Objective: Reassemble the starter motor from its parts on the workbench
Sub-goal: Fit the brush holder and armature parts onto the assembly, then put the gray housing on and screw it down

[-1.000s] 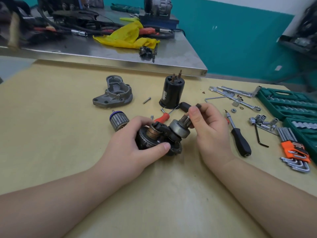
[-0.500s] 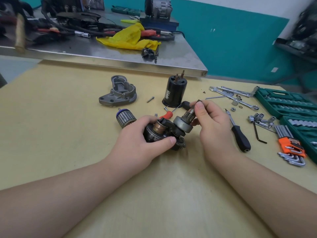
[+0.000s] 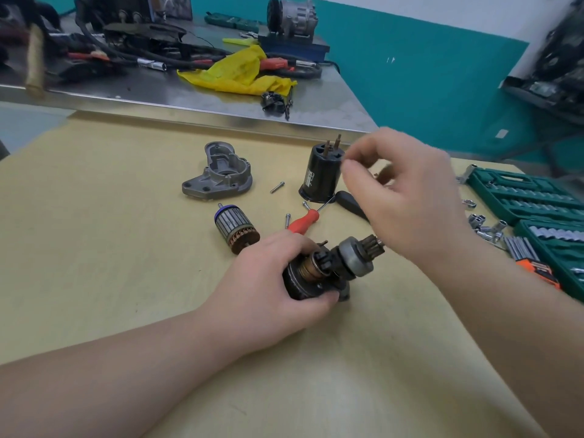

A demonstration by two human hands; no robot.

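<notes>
Right hand (image 3: pixel 407 197) is now lifted off the pinion end of the drive assembly (image 3: pixel 328 267), where its fingertips sat half a second ago; it hangs above and beyond that part, blurred by motion, fingers curled and thumb and forefinger brought together near the top of the black solenoid can (image 3: pixel 320 175). Whether something small is pinched between them, I cannot tell. Left hand (image 3: pixel 275 279) has stayed clamped around the dark body of the drive assembly, which rests on the tan surface (image 3: pixel 126 248) directly under it, silver clutch drum and toothed pinion poking out toward the right hand.

My reading: the fiddling at the pinion is paused or finished, and the right hand is either fetching the next piece or carrying off a small one. Much is left to do, since the armature (image 3: pixel 235 227) lies just beyond the left hand, the grey nose housing (image 3: pixel 218 175) farther beyond it, and loose bolts (image 3: pixel 277 187) lie between the two hands' far side and the housing. A red-handled screwdriver (image 3: pixel 303 220) lies just past the left knuckles.

Writing: the solenoid can carries a pale label on its side, too small and blurred to read; no brand is legible anywhere
</notes>
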